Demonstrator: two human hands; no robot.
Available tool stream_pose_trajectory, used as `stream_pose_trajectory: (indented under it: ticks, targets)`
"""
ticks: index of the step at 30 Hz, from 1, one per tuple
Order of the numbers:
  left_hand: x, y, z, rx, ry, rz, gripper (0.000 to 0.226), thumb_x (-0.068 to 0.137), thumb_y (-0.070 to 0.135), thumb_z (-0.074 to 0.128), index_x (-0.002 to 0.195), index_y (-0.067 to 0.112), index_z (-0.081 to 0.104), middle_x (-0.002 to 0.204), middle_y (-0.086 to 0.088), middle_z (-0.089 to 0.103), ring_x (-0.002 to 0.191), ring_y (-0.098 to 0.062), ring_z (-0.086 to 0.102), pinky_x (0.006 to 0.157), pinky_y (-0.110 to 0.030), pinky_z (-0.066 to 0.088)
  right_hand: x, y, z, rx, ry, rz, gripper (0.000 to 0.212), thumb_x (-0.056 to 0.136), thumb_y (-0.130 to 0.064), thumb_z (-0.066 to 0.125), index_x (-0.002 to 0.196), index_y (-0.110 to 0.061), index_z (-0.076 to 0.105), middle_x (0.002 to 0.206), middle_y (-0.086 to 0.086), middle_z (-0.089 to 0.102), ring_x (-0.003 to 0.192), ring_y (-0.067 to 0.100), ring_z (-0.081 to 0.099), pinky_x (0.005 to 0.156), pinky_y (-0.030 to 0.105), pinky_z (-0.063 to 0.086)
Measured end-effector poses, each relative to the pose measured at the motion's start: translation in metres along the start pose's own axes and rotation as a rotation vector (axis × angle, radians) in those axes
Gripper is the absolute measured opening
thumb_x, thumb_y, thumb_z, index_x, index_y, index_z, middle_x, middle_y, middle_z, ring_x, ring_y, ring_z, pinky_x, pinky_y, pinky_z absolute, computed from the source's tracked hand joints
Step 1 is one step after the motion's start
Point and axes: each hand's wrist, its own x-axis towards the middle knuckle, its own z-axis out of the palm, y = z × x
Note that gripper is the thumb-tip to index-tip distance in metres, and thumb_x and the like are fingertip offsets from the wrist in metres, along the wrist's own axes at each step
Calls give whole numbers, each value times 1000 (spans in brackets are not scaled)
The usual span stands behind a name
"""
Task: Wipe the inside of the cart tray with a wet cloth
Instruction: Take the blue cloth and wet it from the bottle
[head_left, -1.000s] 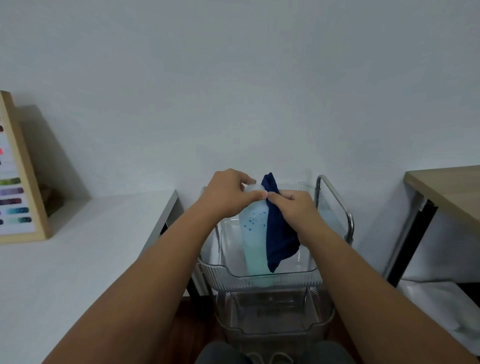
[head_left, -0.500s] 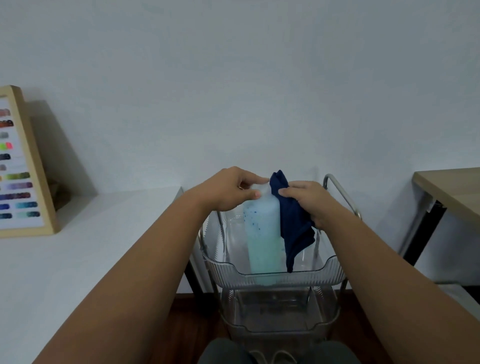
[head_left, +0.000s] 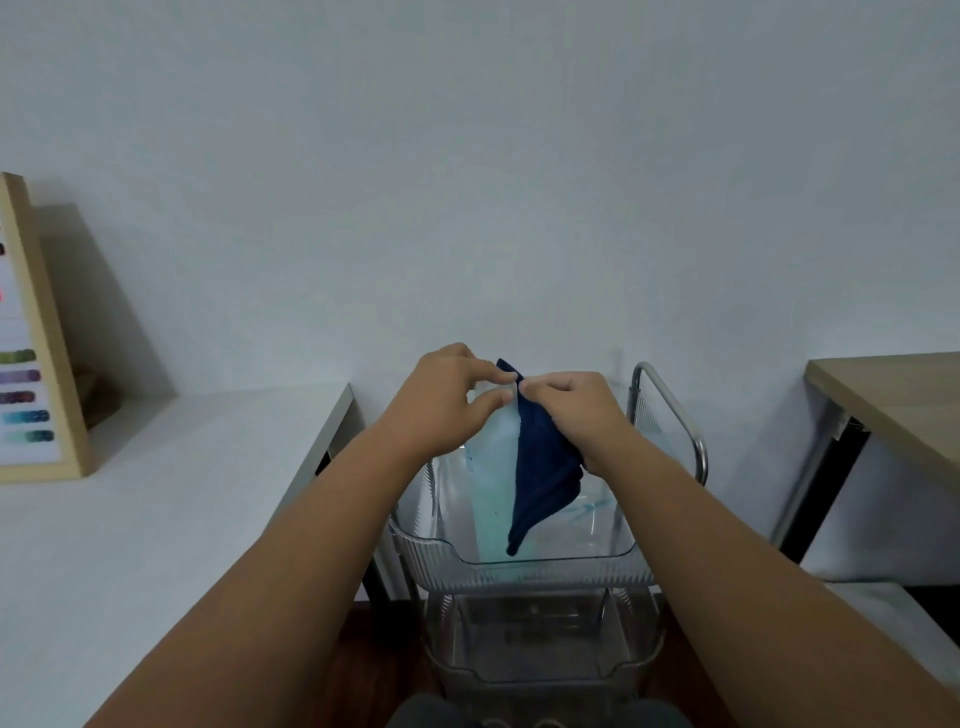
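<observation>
A clear ribbed cart tray (head_left: 519, 569) forms the top tier of a small cart in front of me. Standing in it is a tall bottle of pale blue-green liquid (head_left: 491, 488). My left hand (head_left: 447, 402) grips the bottle's top, thumb and fingers around the cap. My right hand (head_left: 576, 410) holds a dark navy cloth (head_left: 540, 467) pressed beside the bottle's neck; the cloth hangs down into the tray. The cap itself is hidden by my fingers.
A white table (head_left: 156, 519) stands to the left with a wooden-framed colour chart (head_left: 31, 364) leaning on the wall. A wooden desk (head_left: 893, 400) is at the right. The cart's metal handle (head_left: 675, 415) rises behind my right hand; a lower tray (head_left: 540, 654) sits beneath.
The cloth's top corner has come up against the bottle's neck, and my hands have closed together at the cap. The view has shifted slightly.
</observation>
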Motion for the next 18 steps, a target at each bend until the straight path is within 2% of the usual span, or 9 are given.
stream_pose_trajectory:
  ticks: [5, 9, 13, 15, 18]
  targets:
    - [-4, -3, 0, 3, -33, 0, 22, 93, 34, 62, 113, 30, 70, 94, 6, 52, 83, -8, 52, 83, -27, 45, 13, -9, 3, -187, -27, -32, 15, 86, -18, 64, 89, -21, 79, 90, -2, 76, 89, 15, 70, 81, 30, 56]
    - [-6, -5, -8, 17, -96, 9, 23, 96, 25, 60, 116, 28, 69, 101, 5, 57, 88, -10, 54, 88, -27, 46, 7, -9, 0, -128, -45, 22, 13, 88, -18, 66, 84, -21, 78, 85, 0, 77, 84, 19, 72, 74, 29, 58]
    - [-10, -3, -11, 26, -116, -50, 23, 100, 19, 50, 115, 24, 67, 118, 2, 64, 110, -15, 56, 95, -29, 44, -10, 6, 2, -48, -41, -12, 15, 89, -16, 64, 88, -21, 78, 84, -1, 77, 81, 19, 74, 77, 35, 59]
    - [-12, 0, -11, -22, -78, -92, 18, 98, 32, 53, 104, 25, 68, 113, 4, 67, 109, -16, 58, 89, -31, 47, -16, 10, 4, -36, -44, -40, 15, 90, -16, 64, 92, -21, 78, 87, -2, 77, 84, 19, 73, 78, 36, 59]
    - [-13, 7, -7, -51, 29, -183, 19, 86, 43, 67, 94, 25, 68, 104, 7, 67, 93, -13, 62, 73, -25, 48, -19, 8, 3, -29, -42, -34, 14, 90, -18, 65, 93, -21, 78, 87, -1, 77, 85, 22, 73, 77, 37, 59]
